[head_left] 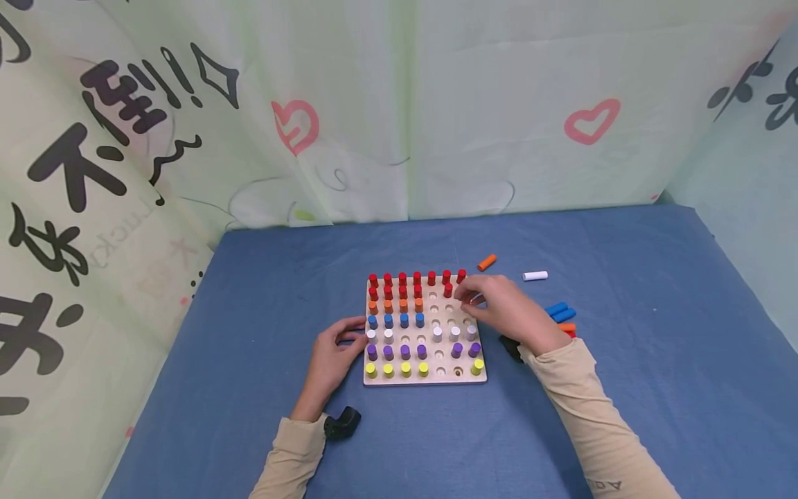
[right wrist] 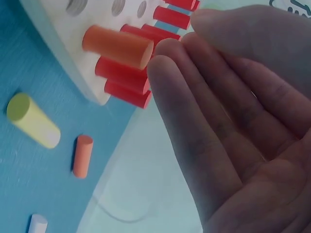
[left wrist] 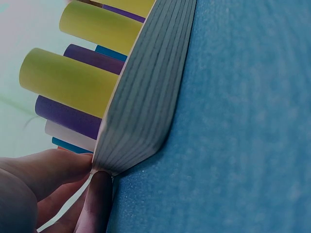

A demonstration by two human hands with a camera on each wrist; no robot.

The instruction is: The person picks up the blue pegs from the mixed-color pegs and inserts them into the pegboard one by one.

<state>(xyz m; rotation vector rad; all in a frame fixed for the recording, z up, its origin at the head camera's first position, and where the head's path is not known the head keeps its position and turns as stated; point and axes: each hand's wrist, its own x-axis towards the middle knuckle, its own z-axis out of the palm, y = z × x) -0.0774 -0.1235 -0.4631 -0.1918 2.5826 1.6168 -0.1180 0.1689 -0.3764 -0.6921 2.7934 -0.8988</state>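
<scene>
A wooden pegboard (head_left: pixel 427 382) lies on the cloth, with rows of upright red, orange, blue, white, purple and yellow pegs and several bare holes in its right half. My left hand (head_left: pixel 334 353) is at its left edge, thumb and fingertips touching the side near a corner in the left wrist view. Over the board's upper right part is my right hand (head_left: pixel 508 312), its fingers loosely bent. In the right wrist view, an orange peg (right wrist: pixel 116 46) stands in the board beside the fingertips, and no peg shows between thumb and fingers. Part of the board's right side is hidden beneath this hand.
Loose on the blue cloth (head_left: pixel 249 291) lie an orange peg (head_left: pixel 487 263) and a white peg (head_left: pixel 535 276). Blue pegs (head_left: pixel 564 315) and another orange peg (head_left: pixel 566 327) lie beside the right forearm. A yellow peg (right wrist: pixel 34 121) is off the board. A printed curtain (head_left: pixel 449 152) hangs behind.
</scene>
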